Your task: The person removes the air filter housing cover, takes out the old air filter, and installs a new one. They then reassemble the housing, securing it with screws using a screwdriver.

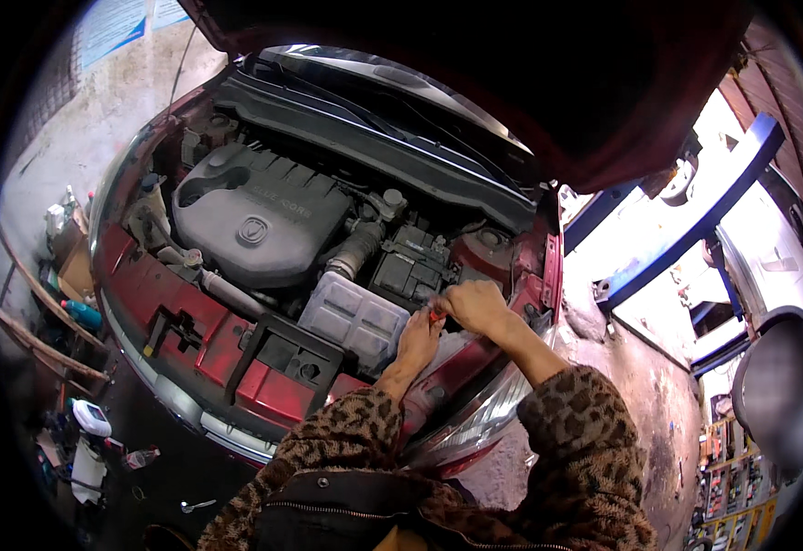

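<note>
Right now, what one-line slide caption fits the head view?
Left hand and right hand at a small red object beside a grey box, the red car's hood raised.

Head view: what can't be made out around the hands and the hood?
All in the head view:
- Red item: too small to identify, partly covered by the left hand and right hand.
- Parts directly beneath: hidden by both hands.
- Raised hood: top cut off, underside dark.

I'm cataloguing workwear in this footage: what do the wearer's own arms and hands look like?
Fuzzy brown sleeves with dark leopard spots leave part of the forearms bare. The left hand and right hand wear no gloves.
</note>
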Demonstrator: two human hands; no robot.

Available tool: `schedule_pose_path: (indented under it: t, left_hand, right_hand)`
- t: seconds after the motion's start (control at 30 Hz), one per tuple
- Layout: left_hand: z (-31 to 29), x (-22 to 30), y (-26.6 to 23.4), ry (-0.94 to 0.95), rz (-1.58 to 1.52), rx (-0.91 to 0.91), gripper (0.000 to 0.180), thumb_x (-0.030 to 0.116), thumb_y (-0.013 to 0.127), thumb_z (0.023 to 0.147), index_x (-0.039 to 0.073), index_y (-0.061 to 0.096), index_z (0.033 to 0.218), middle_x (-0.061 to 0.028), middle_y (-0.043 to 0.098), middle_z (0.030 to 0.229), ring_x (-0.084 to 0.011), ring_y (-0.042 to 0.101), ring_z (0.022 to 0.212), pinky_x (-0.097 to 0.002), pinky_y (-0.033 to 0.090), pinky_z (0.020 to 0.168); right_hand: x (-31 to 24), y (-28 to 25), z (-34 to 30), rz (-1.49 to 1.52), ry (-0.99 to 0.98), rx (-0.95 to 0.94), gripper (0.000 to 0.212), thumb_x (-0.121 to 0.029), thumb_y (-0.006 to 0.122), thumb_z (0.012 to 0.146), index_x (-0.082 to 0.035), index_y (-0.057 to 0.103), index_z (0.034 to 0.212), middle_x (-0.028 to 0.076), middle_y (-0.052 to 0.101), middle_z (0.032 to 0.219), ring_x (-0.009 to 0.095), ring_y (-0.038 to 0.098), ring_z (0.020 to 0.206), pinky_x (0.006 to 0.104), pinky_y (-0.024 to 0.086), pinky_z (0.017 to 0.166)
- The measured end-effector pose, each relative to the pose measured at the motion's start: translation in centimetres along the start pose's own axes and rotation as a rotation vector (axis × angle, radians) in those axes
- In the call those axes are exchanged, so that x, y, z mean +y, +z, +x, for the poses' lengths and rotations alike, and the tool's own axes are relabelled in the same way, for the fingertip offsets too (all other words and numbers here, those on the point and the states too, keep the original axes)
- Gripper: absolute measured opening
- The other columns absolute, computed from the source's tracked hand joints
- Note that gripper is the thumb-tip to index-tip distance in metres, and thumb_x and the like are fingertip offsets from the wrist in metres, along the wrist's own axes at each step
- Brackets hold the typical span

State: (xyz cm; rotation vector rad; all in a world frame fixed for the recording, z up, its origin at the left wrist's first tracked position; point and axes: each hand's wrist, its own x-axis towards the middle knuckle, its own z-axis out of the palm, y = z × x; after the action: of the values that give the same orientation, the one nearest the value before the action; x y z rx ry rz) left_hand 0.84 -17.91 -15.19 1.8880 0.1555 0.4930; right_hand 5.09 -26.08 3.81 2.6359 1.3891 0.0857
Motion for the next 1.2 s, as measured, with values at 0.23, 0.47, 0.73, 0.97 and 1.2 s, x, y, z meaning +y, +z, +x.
schedule_pose_path:
  t: [0.23,0.47,0.73,0.97,1.2]
  left_hand:
    - [0.1,0.2,-0.5,-0.012,0.030,-0.027,0.044,0.034,0.053,0.098,0.000,0.051,0.125,-0.0256,0.059,0.113,-0.0448,0.055,0.108,-0.0499,0.045,0.090]
    - [-0.5,1.4,-1.2,0.024,0.039,-0.024,0.035,0.032,0.056,0.096,0.005,0.056,0.117,-0.0242,0.064,0.106,-0.0446,0.058,0.103,-0.0502,0.046,0.086]
    - [-0.1,1.1,-0.8,0.030,0.142,-0.019,0.037,0.031,0.056,0.096,0.003,0.053,0.120,-0.0273,0.065,0.101,-0.0489,0.059,0.096,-0.0544,0.046,0.080]
    - [-0.1,-0.2,0.6,-0.058,0.189,-0.055,0.039,0.027,0.060,0.093,0.004,0.052,0.123,-0.0289,0.064,0.104,-0.0497,0.058,0.098,-0.0541,0.047,0.081]
    - [0.0,-0.3,-0.1,0.011,0.198,-0.027,0.040,0.030,0.057,0.095,0.003,0.052,0.124,-0.0275,0.065,0.103,-0.0483,0.059,0.099,-0.0536,0.047,0.080]
  right_hand:
    - [0.9,1.4,0.2,-0.041,-0.099,0.019,0.030,-0.035,0.060,0.091,-0.007,0.066,0.100,0.018,0.067,0.081,0.039,0.067,0.076,0.0474,0.054,0.066]
    - [1.6,0.9,-0.5,0.028,-0.297,0.178,0.028,-0.033,0.063,0.087,-0.007,0.069,0.094,0.016,0.069,0.082,0.035,0.069,0.076,0.0442,0.054,0.063]
    - [2.5,2.4,-1.3,0.176,-0.302,0.306,0.031,-0.034,0.063,0.085,-0.004,0.069,0.078,0.016,0.069,0.076,0.035,0.068,0.072,0.0442,0.054,0.062]
    - [1.8,2.5,-1.7,0.134,-0.087,0.122,0.025,-0.028,0.067,0.080,-0.003,0.065,0.084,0.017,0.069,0.083,0.034,0.069,0.078,0.0443,0.055,0.064]
    - [1.2,1.7,-1.8,0.130,-0.130,0.120,0.023,-0.028,0.066,0.081,-0.004,0.068,0.079,0.017,0.069,0.081,0.033,0.070,0.077,0.0442,0.055,0.064]
